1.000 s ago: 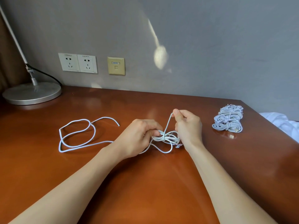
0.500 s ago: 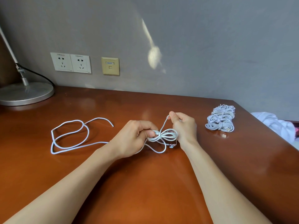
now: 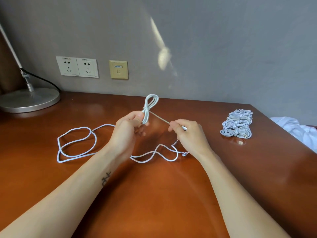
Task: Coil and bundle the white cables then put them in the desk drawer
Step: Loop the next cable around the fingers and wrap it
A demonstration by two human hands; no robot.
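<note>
Inside left hand: cable partly hidden.

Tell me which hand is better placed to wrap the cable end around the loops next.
The right hand, probably: it already pinches the taut free end, while the left hand is busy gripping the loops upright.

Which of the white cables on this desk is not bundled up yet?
The white cable held in the left hand and right hand; most of it trails loose across the desk. The bundled cables at the right lie tied in neat coils.
</note>
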